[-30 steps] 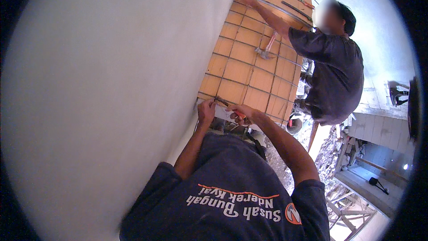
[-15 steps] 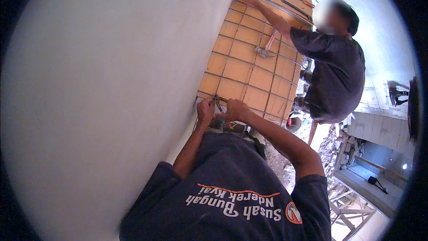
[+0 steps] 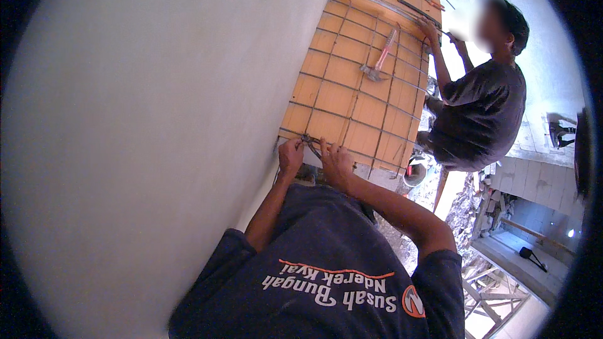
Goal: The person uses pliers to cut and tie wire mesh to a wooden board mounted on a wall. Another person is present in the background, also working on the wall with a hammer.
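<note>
A grid of thin steel rebar (image 3: 350,113) lies over an orange board (image 3: 326,88). At the grid's near left corner, dark pincers (image 3: 313,147) have their jaws against a bar crossing. My right hand (image 3: 337,166) is closed around the pincers' handles, its fingers partly hiding them. Just left of the jaws, my left hand (image 3: 291,158) is closed in a pinch beside the end bar, close to the wall. Whatever its fingertips hold is too small to make out. Farther up the grid rests a claw hammer (image 3: 384,56) with a reddish handle.
A pale wall (image 3: 157,119) runs along my left. At the board's far right, a co-worker (image 3: 480,113) has both hands near the bar ends. Orange-handled pliers (image 3: 429,2) and a dark bar (image 3: 418,14) lie at the far end. A bucket (image 3: 415,172) stands below the right edge.
My right hand has shifted its grip on the pincers, turning with its fingers more upright. My left hand stays put. The co-worker has drawn an arm back from the far left to the right edge.
</note>
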Tool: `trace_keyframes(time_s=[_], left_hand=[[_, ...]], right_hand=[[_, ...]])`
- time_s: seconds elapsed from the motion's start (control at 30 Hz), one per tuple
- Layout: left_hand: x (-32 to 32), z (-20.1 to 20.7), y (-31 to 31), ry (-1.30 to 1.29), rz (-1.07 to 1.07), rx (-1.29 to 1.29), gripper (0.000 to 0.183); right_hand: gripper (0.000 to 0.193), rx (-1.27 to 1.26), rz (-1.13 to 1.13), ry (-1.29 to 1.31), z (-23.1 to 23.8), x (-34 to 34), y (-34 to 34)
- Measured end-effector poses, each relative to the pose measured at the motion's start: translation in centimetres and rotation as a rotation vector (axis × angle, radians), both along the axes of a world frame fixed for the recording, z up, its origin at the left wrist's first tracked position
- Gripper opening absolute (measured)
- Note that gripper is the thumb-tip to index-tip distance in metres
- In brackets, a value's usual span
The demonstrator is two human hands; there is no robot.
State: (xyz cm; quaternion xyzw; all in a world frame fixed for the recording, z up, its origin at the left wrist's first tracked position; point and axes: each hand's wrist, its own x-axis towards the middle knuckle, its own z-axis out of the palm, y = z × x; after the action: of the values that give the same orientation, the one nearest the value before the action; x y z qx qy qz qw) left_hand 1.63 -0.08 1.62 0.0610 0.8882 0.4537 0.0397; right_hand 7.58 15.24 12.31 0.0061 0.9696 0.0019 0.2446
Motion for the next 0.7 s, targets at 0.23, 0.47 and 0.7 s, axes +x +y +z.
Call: trace_keyframes(time_s=[0.23, 0.47, 0.7], left_hand=[[-0.1, -1.6, -0.2, -0.041, -0.031, -0.043, 0.017], [0.0, -1.6, -0.2, -0.071, -0.015, -0.032, 0.018], [0.0, -1.2, 0.0, -0.082, -0.005, 0.028, 0.019]], right_hand=[[0.088, 0.070, 0.012, 0.107, -1.4, 2.3, 2.0], [0.085, -0.030, 0.093, 0.235, -2.5, 3.7, 3.5], [0.037, -0.330, 0.043, 0.027, -3.3, 0.2, 3.4]])
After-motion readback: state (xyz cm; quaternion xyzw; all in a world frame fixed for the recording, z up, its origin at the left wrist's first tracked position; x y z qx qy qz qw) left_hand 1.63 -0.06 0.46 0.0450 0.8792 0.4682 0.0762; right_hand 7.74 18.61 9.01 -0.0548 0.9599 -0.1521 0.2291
